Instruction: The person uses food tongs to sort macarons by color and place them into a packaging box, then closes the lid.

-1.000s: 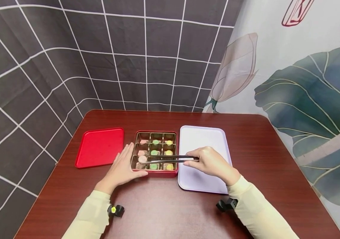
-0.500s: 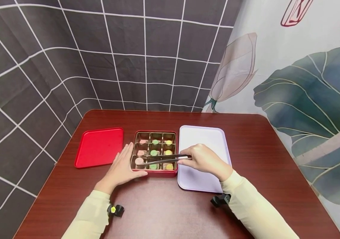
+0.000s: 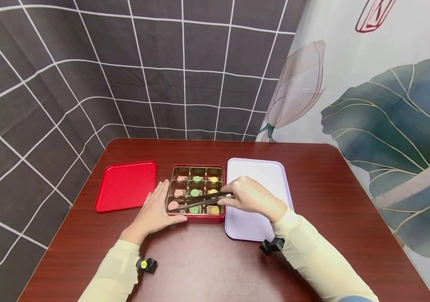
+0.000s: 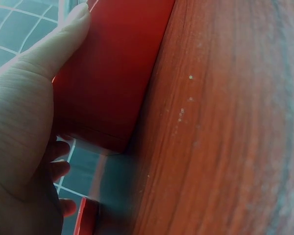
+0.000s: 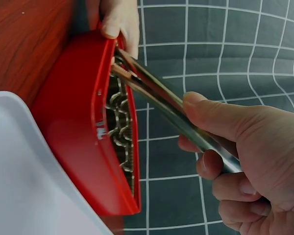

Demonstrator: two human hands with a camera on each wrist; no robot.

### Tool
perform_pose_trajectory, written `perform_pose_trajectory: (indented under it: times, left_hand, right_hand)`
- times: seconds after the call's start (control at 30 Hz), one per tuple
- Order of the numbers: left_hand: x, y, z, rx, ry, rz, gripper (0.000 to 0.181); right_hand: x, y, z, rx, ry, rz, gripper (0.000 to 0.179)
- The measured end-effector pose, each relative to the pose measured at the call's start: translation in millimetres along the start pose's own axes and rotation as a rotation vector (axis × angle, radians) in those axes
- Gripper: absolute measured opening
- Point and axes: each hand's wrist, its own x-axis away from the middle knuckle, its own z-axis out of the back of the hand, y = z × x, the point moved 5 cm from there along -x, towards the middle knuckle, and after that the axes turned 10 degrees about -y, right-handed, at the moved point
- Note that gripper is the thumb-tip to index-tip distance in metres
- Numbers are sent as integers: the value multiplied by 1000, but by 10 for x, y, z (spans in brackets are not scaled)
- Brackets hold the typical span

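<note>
A red square box (image 3: 207,219) with a gold divided insert stands mid-table. Small round pink, green and yellow pieces lie in its compartments. My left hand (image 3: 150,214) rests against the box's left side with straight fingers, its thumb along the front wall. My right hand (image 3: 250,197) grips metal tongs (image 5: 161,103) over the box's right edge. The tongs reach leftward across the front row. Their tips are at a pink round piece (image 3: 173,205) in the front left compartment; whether they still pinch it I cannot tell.
A red lid (image 3: 128,186) lies left of the box. Right of the box, close to it, a pale lilac tray (image 3: 258,170) lies partly under my right hand and forearm. A dark gridded curtain (image 3: 184,84) hangs behind the wooden table (image 3: 184,260).
My right hand has moved left and slightly away from me with the tongs. The pink piece at their tips has shifted left and lower, into the front left compartment. My left hand stays put.
</note>
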Motion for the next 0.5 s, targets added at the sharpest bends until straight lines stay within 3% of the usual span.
perform_pose_trajectory:
  times: [0.5]
  left_hand:
    - [-5, -2, -8, -5, -1, -5, 131]
  right_hand:
    - [-82, -49, 80, 16, -56, -18, 19]
